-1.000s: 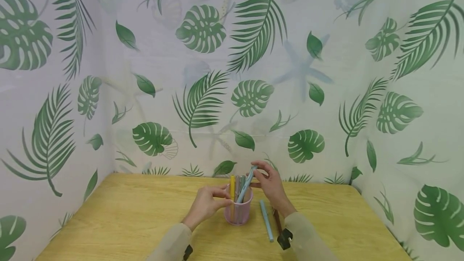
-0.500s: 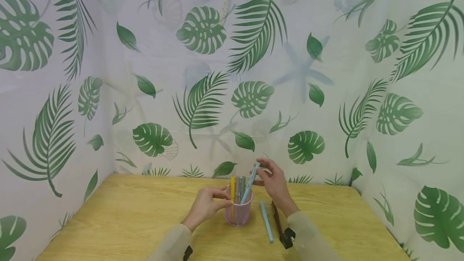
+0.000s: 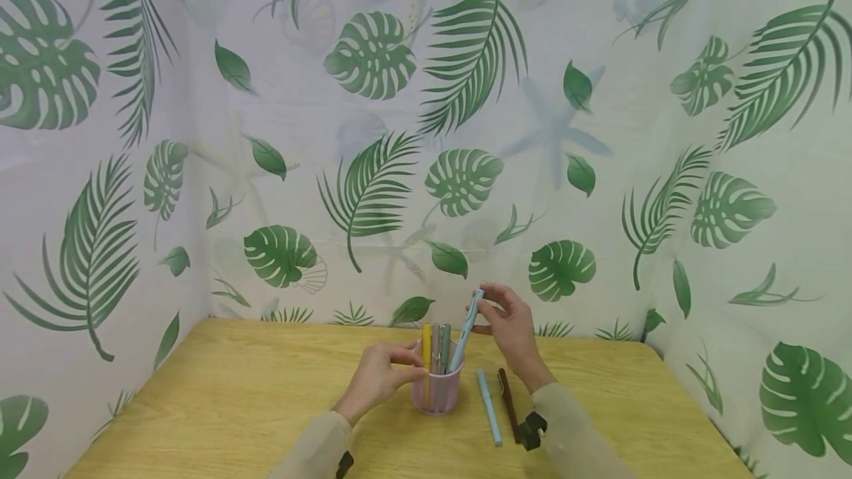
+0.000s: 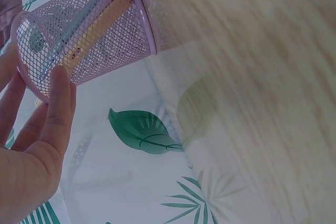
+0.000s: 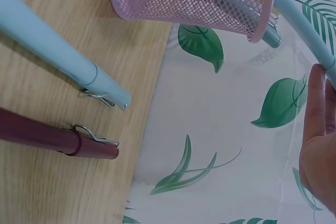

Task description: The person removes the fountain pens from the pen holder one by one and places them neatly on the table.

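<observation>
A pink mesh pen cup stands upright on the table, holding a yellow pen, a grey pen and a green pen. My left hand grips the cup by its rim; the left wrist view shows fingertips against the mesh. Between thumb and fingers, my right hand pinches a light blue pen near its upper end. That pen leans right, its lower end at the cup's mouth. In the right wrist view, the right hand is partly cut off.
On the wooden table, right of the cup, lie a second light blue pen and a dark brown pen, side by side. A white leaf-patterned cloth rises behind the table and along both sides.
My right hand has moved right and slightly up, drawing the light blue pen higher and toward the cup's right rim. My left hand stays at the cup.
</observation>
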### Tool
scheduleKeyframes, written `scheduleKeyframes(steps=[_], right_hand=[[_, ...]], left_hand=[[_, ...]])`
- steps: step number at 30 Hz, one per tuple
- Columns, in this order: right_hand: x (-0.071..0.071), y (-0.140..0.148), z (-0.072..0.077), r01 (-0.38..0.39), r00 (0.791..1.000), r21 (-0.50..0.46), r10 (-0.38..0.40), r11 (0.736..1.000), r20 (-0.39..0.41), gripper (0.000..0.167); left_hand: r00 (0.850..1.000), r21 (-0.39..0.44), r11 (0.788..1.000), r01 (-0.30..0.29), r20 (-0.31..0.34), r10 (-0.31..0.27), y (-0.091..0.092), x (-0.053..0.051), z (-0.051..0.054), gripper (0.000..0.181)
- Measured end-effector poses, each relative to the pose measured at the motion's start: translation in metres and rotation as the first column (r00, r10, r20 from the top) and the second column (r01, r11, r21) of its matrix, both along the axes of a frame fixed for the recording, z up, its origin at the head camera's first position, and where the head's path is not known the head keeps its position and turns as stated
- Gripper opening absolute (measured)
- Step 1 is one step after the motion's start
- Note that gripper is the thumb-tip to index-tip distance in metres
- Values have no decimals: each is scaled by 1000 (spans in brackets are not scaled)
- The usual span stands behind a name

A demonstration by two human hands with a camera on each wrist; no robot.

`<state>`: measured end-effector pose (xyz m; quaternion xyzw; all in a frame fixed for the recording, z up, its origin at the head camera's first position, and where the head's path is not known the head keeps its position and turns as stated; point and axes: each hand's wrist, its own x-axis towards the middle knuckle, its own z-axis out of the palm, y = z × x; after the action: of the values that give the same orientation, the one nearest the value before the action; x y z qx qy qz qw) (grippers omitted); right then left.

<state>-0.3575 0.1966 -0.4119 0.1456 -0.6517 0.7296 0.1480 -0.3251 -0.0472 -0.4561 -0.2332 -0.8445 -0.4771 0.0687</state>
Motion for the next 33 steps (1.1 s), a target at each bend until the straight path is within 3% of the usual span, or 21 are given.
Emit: scheduleKeyframes(steps=[9, 19, 33], right_hand=[[0, 6, 7, 4, 1000, -15, -5, 1000, -25, 32], [3, 14, 7, 8, 1000, -7, -8, 1000, 24, 33], [2, 28, -3, 36, 991, 65, -43, 997, 126, 39]], left_hand=[[1000, 12, 1000, 9, -27, -9, 0, 0, 1, 6], [1000, 22, 1000, -4, 29, 4, 1, 2, 1, 6], [1000, 11, 1000, -5, 12, 5, 1, 1, 1, 5]])
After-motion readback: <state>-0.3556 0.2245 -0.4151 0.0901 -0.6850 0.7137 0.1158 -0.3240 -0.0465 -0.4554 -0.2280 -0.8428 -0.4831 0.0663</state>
